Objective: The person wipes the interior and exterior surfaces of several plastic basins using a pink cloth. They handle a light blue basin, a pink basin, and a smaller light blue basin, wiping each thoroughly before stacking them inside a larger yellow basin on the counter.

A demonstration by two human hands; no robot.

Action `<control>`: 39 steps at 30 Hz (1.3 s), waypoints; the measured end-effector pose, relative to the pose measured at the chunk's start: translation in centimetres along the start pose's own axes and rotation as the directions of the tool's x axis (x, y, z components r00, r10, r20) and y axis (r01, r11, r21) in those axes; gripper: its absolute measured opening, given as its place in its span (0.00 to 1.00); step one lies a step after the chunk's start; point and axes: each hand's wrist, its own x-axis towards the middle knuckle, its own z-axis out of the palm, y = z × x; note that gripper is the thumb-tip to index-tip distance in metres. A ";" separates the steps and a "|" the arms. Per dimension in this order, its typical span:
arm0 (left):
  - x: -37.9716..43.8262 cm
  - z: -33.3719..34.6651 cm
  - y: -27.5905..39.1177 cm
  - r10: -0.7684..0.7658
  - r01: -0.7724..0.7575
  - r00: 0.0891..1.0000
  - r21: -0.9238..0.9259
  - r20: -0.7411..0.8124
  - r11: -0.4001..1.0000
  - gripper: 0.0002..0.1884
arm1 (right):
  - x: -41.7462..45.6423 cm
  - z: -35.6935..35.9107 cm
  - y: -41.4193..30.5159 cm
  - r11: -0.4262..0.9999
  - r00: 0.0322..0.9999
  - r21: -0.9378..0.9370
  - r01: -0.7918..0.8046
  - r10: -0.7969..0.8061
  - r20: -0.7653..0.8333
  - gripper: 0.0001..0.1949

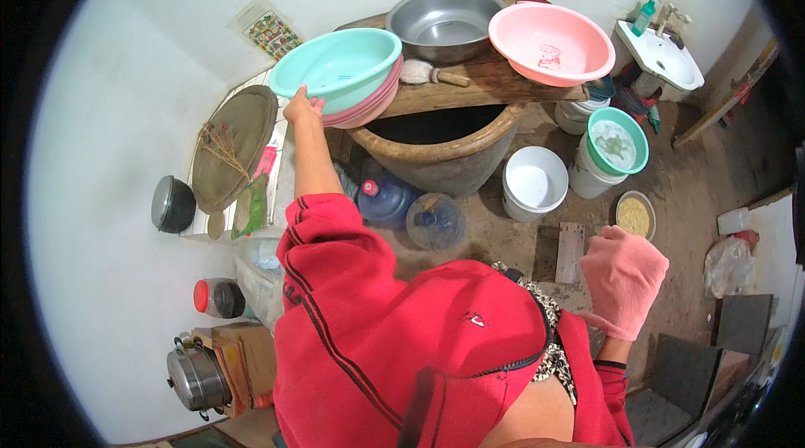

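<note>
My left hand point(304, 107) reaches forward and touches the near rim of a mint-green plastic basin point(336, 64), with the fingers at the rim. That basin is stacked in pink basins point(377, 99) on a wooden board point(490, 83). My right hand point(624, 281), under a pink cloth or mitt, is in front of me at the right; its fingers look curled, and whether it holds anything cannot be seen. A brush with a wooden handle point(451, 78), a metal basin point(448, 23) and a light pink basin point(552, 44) also rest on the board.
The board lies across a large earthenware vat point(440, 156). White buckets point(534, 184), a green basin of sudsy water point(617, 141), a bowl of yellowish contents point(634, 215) and blue water bottles point(385, 200) stand on the floor. A washbasin point(666, 64) is on the right wall.
</note>
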 end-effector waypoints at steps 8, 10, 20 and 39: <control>6.3 2.5 -1.1 -0.063 0.070 0.997 -0.147 0.053 0.987 0.21 | 0.3 -0.9 -0.3 0.998 1.000 -0.069 -0.014 0.015 0.009 0.16; 6.9 4.2 -1.5 -0.042 0.056 0.994 -0.139 0.100 0.989 0.18 | -0.1 -1.2 -0.3 0.995 0.999 -0.094 -0.042 0.042 0.000 0.15; -2.9 15.1 5.2 0.308 -0.312 0.925 -0.022 0.224 0.950 0.14 | -0.6 -2.1 0.0 0.969 0.994 -0.225 -0.105 0.098 -0.042 0.13; -57.9 25.4 -20.3 -0.244 -0.316 0.031 0.242 0.969 0.918 0.09 | -18.2 -3.9 -1.9 0.686 0.686 -0.160 -0.710 0.623 -0.376 0.11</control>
